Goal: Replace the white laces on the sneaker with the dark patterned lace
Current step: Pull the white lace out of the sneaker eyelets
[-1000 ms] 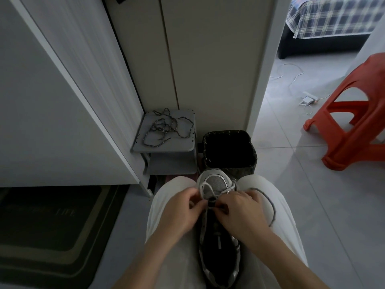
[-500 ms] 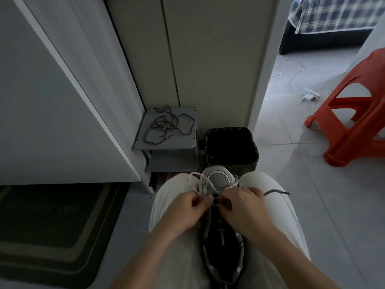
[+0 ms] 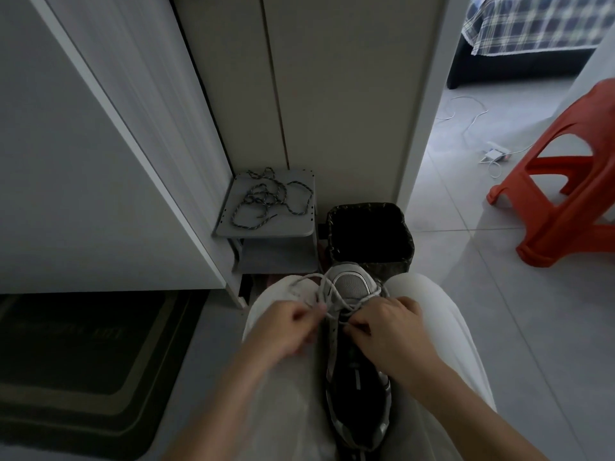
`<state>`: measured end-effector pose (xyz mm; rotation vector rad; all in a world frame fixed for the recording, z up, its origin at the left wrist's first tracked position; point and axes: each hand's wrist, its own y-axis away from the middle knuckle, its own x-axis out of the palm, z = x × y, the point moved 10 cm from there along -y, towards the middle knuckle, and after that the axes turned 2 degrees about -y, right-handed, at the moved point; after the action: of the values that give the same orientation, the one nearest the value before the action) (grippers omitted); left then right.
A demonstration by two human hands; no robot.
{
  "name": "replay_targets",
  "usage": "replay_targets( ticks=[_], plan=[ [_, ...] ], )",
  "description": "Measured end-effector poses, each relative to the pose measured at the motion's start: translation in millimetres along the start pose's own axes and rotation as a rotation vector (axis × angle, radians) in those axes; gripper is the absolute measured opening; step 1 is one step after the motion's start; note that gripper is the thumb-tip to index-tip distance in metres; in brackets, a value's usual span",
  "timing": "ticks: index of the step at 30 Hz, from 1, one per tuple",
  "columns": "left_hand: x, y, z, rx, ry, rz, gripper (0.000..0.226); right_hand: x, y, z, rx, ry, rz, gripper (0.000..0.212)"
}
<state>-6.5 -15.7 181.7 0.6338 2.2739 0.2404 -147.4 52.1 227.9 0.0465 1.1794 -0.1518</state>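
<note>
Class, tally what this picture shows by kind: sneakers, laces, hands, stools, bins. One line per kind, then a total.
Sneakers: 1 (grey and black mesh sneaker on the lap)
Laces: 2 (white lace on it, dark patterned lace on the small grey shelf)
Hands: 2 (left hand, right hand)
Stools: 1 (orange plastic stool)
Bins: 1 (black-lined waste bin)
Total: 7

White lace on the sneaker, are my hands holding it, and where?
Both hands pinch the loose white lace near the toe-end eyelets of the grey mesh sneaker: left hand on one side, right hand on the other.
</note>
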Motion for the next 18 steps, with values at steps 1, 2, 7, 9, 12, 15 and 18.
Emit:
replay_targets(
  ticks=[1,2,7,9,12,15,18],
  plan=[
    [10.0,2.5,-6.8,0.057,-0.006,-0.024,0.036,0.4,-0.3,0.6,-0.002,0.002,0.006,0.024],
    [13.0,4.6,-13.9,0.117,-0.026,-0.087,0.033,0.6,-0.2,0.7,-0.004,0.002,0.013,0.023],
    [-22.9,6.6,-33.5,0.255,-0.189,-0.358,0.023,-6.5,2.2,-6.9,0.028,0.013,-0.006,0.025],
    [-59.7,1.7,-19.1,0.179,-0.163,-0.448,0.019,-8.2,2.9,-7.8,0.031,0.014,-0.014,0.024],
    [-94.6,-0.2,5.2,0.080,0.014,-0.491,0.021,-6.7,3.0,-3.4,0.011,-0.027,-0.020,0.020],
    [-41.8,-7.0,3.7,0.008,-0.009,-0.122,0.030,-2.4,1.1,1.6,-0.002,-0.015,-0.012,0.021],
    [10.3,-2.2,-9.9,0.077,-0.064,0.014,0.043,-1.1,-0.2,1.8,0.003,-0.009,-0.009,0.022]
  ],
)
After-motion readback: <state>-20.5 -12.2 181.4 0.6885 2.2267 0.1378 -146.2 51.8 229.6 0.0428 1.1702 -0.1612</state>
